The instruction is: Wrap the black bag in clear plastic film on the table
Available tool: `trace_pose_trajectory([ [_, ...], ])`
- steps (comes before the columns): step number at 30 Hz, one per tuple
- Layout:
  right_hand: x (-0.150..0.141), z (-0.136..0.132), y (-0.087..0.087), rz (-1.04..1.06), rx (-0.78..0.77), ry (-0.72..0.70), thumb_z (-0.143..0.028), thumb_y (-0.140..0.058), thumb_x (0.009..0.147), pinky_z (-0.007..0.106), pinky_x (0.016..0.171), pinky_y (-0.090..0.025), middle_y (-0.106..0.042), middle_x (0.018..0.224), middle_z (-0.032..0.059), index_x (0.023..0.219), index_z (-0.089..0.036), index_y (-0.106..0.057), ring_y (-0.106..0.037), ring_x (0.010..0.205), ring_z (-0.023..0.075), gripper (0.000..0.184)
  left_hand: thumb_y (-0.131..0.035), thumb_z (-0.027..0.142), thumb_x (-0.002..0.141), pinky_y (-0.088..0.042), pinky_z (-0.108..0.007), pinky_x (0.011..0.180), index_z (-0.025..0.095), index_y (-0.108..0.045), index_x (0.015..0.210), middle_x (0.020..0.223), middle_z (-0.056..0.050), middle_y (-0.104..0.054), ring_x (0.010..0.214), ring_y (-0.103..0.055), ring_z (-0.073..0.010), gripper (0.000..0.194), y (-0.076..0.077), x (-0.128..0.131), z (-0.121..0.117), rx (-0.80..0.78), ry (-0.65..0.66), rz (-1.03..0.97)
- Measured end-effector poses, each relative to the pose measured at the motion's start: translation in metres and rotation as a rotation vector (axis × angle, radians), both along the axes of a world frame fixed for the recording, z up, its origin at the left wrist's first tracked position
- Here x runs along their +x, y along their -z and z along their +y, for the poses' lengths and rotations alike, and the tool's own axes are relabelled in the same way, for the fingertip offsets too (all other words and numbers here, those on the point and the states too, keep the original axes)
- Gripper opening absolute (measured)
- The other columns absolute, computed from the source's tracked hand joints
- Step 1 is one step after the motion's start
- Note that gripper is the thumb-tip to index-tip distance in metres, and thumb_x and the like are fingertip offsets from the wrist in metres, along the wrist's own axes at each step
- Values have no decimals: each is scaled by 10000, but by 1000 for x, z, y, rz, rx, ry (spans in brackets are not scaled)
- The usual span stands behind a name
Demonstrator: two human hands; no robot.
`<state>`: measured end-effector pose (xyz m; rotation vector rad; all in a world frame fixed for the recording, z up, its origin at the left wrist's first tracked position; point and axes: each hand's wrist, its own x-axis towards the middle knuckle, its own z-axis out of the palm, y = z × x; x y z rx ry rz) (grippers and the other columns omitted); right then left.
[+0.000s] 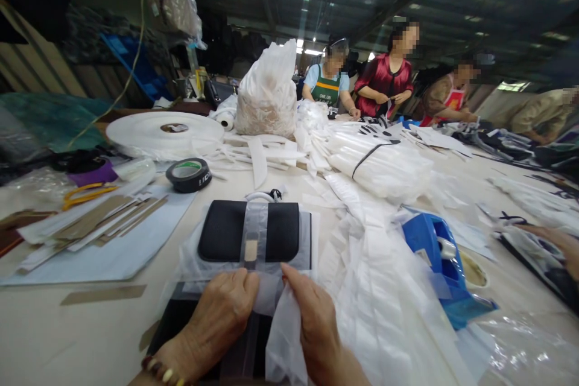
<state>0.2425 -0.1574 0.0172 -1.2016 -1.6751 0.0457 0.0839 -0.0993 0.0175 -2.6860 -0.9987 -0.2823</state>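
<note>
A small black bag (221, 232) with rounded corners lies flat in front of me. A translucent white strip (256, 223) runs down its middle, with a small beige patch near its lower end. Translucent white wrapping sheet (283, 338) lies under and below the bag. At the bag's lower edge my left hand (224, 307) has its fingers curled closed on the sheet. My right hand (314, 316) pinches the same sheet just to the right, with a loose fold hanging beneath it. More black material (176, 319) shows below, partly covered by my left hand.
Black tape (189, 175), a large white roll (158, 132) and yellow-handled scissors (85, 194) are on the left. A blue tape dispenser (436, 253) stands right, beside layered white sheets (380, 289). Bundled plastic (375, 163) lies ahead. Several co-workers work across the table; another person's hand (558, 241) reaches in right.
</note>
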Motion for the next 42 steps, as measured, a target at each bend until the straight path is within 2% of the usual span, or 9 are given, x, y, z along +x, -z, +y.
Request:
trace_pose_trajectory([
  [3,-5,11,1,39,-36,-18,-159,-447,825,275,658,-537,-702,851,113,1139,-135,-590,-668,754,199,347,-351,-37,727,-442,-322,525,185,-407,690,630,-36,-529,552,-555,-227,232,0,2,1,-57,-19,21],
  [6,-2,14,9,237,-289,-43,-231,-461,823,248,635,-516,-696,849,71,1054,-171,-626,-657,739,184,290,-337,-47,728,-455,-322,528,176,-421,704,635,-45,-543,560,-566,-228,239,-2,6,1,-127,-35,27],
  [9,1,15,13,488,-511,-9,-375,-462,847,222,516,-448,-642,689,18,1013,-190,-637,-589,581,146,304,-331,-52,725,-473,-333,530,171,-433,710,634,-51,-549,566,-565,-230,245,-3,13,-1,-154,-27,-18],
  [13,-2,18,6,646,-638,7,-557,-491,784,216,414,-345,-540,548,-16,926,-174,-643,-449,445,112,436,-342,-39,737,-480,-342,520,164,-446,732,641,-53,-557,559,-555,-227,228,2,21,-2,-164,12,-77],
  [18,-1,18,-3,722,-797,-79,-591,-544,734,212,429,-353,-524,563,-17,895,-193,-639,-445,477,114,439,-351,-9,765,-478,-339,526,147,-465,797,689,-59,-565,597,-552,-222,197,13,30,-6,-173,46,-115],
  [23,19,21,-1,787,-932,-368,-449,-592,763,197,486,-318,-524,625,-32,1016,-220,-590,-438,530,99,342,-330,10,788,-462,-347,551,144,-468,808,709,-69,-555,625,-544,-224,194,19,36,-11,-204,25,-163],
  [28,31,29,-15,668,-938,-744,-245,-657,633,204,556,-318,-479,732,-33,1135,-210,-540,-428,641,107,516,-402,42,749,-458,-349,633,145,-485,833,723,-60,-560,670,-544,-212,157,24,35,-15,-255,58,-193],
  [38,25,40,-26,379,-1037,-520,-217,-461,761,193,460,-377,-455,747,-44,1075,-222,-564,-461,507,73,330,-358,88,823,-423,-417,732,131,-517,945,890,-94,-578,819,-537,-248,205,25,14,-31,-250,177,-193],
  [42,21,40,-24,346,-1025,-488,-247,-529,762,175,415,-326,-450,656,-61,867,-206,-553,-407,469,65,116,-393,146,873,-417,-416,803,114,-485,1071,1052,-107,-563,960,-510,-251,220,28,11,-33,-226,172,-307],
])
